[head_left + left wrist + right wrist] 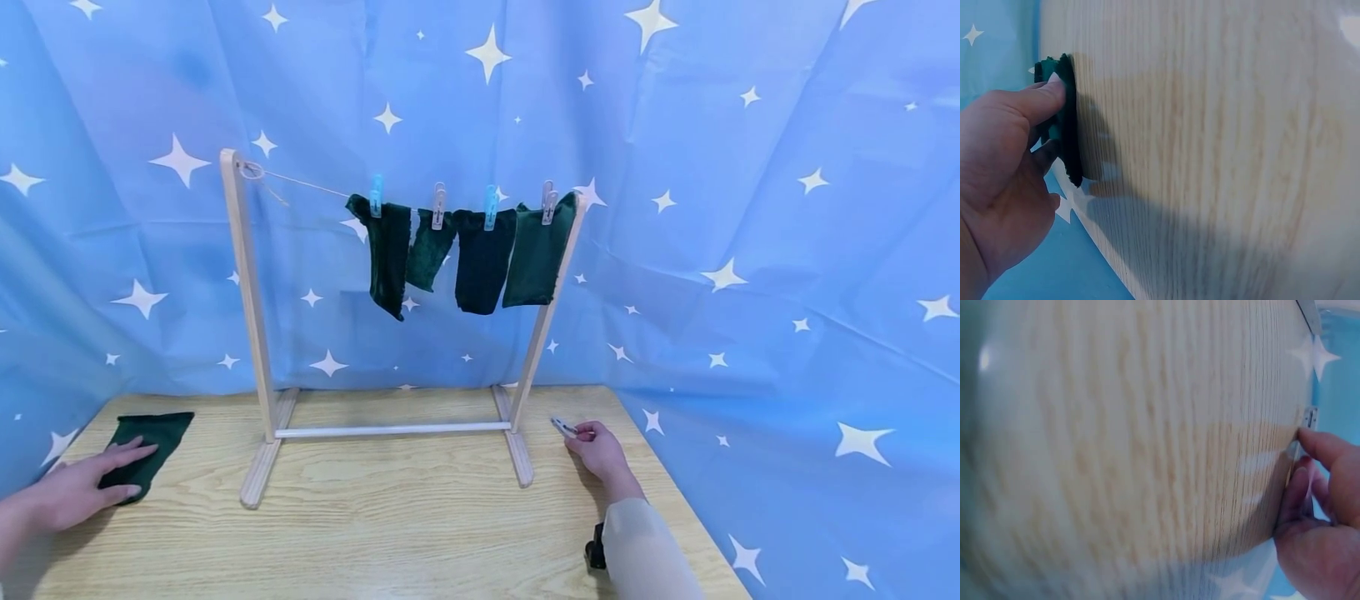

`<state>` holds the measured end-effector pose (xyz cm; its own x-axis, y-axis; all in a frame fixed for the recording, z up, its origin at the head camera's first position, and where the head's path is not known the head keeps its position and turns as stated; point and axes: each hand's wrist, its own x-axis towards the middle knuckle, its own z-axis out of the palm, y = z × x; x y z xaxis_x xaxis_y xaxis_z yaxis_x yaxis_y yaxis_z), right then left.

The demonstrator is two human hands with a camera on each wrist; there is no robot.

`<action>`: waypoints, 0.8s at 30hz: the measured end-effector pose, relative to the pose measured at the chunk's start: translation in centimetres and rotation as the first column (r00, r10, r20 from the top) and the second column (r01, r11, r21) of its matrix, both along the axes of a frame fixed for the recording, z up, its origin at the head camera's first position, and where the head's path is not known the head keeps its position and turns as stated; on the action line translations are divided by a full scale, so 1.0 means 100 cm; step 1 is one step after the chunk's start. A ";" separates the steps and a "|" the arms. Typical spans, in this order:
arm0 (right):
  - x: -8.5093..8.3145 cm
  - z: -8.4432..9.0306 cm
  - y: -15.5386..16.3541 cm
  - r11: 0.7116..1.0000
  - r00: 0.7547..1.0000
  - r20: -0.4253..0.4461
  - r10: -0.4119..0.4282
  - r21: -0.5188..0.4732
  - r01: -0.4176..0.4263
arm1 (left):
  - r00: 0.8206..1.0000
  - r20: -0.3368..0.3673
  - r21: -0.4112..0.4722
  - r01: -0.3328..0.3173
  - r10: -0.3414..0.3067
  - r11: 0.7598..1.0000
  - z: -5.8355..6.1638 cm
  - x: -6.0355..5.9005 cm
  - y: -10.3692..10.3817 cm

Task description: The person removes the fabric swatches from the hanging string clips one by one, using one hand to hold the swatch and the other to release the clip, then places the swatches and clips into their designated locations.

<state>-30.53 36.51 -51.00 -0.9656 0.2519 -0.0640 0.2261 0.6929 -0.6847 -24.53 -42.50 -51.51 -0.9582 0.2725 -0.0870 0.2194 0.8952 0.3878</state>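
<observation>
Head view shows the left hand lying with straight fingers on a dark green cloth that rests flat near the table's far left corner; the left wrist view shows its thumb and fingers closing on the cloth's edge. The right hand, near the table's right edge, pinches a pale clothespin between fingertips; the right wrist view, blurred, shows the peg just beyond the thumb. Between the two hands and farther from the person stands a wooden drying rack, its string carrying four dark green cloths held by blue and pale pegs. A blue starred curtain hangs behind.
</observation>
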 end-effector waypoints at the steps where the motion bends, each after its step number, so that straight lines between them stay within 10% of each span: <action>1: -0.001 0.000 -0.001 1.000 1.000 -0.001 0.001 -0.002 -0.001 | 1.000 -0.007 0.002 -0.006 0.006 1.000 -0.001 0.000 0.000; 24: -0.009 0.001 -0.002 0.996 0.999 0.030 -0.044 0.080 0.041 | 1.000 -0.006 0.103 -0.010 0.010 0.995 -0.001 0.005 0.004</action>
